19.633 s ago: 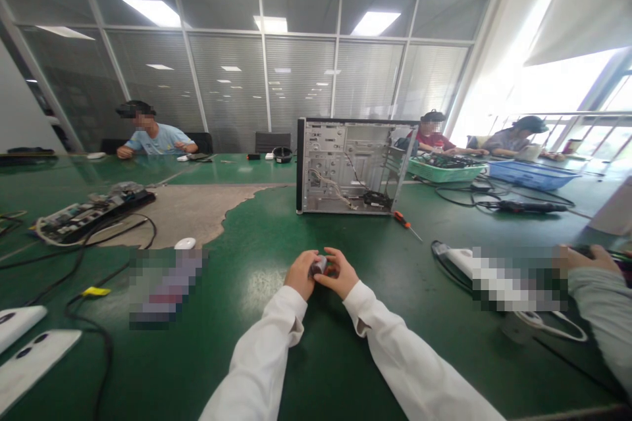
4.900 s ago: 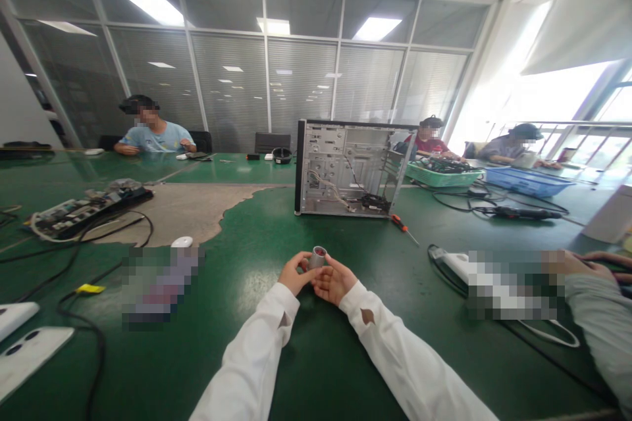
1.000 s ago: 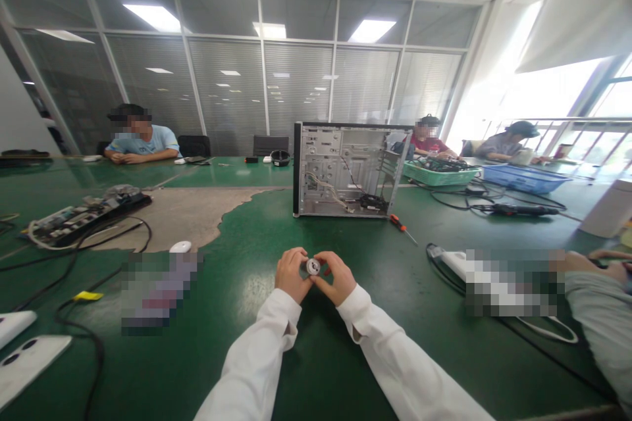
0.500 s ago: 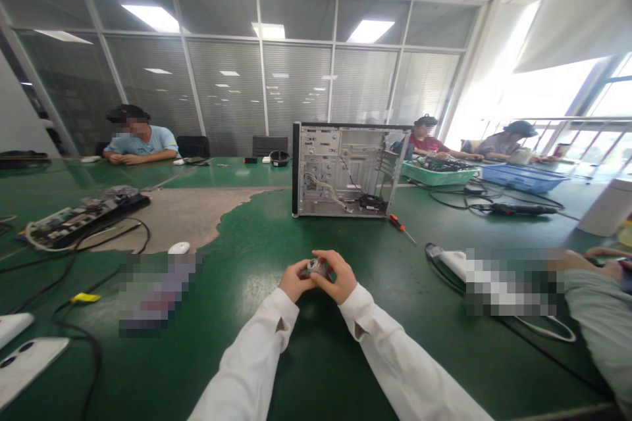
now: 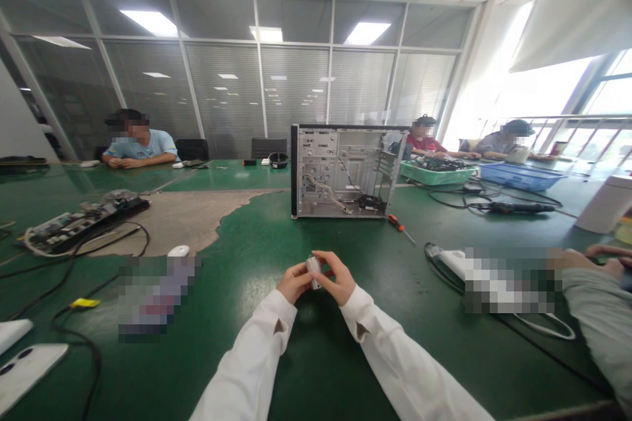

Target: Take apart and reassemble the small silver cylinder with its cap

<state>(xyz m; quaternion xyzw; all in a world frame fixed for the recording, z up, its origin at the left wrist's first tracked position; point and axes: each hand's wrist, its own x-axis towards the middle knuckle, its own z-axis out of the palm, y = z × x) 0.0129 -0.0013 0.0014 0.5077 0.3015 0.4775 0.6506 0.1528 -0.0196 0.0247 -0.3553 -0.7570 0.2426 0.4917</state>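
Observation:
Between both hands, just above the green table (image 5: 316, 368), is a small silver-grey metal part (image 5: 313, 272), roughly block-shaped; its exact kind does not show. My left hand (image 5: 295, 281) pinches it from the left with thumb and fingers. From the right, my right hand (image 5: 338, 277) grips it between thumb and curled fingers, hiding part of it. Beyond the hands an opened computer case (image 5: 345, 171) stands upright, its bare metal inside facing me, with loose cables and a black fan-like part low inside. A screwdriver (image 5: 397, 224) with an orange-black handle lies by its lower right corner.
At left lie a circuit-board assembly (image 5: 89, 220), black cables and a white phone (image 5: 29, 375). A white power strip (image 5: 451, 263) lies at right, near a neighbour's sleeve (image 5: 592, 316). Green basket (image 5: 437, 174) and blue basket (image 5: 521, 176) stand behind. Other people sit across the table.
The metal part has been turned in my fingers: its round end showed before, and now a longer flat side faces me. Both hands stay in nearly the same place.

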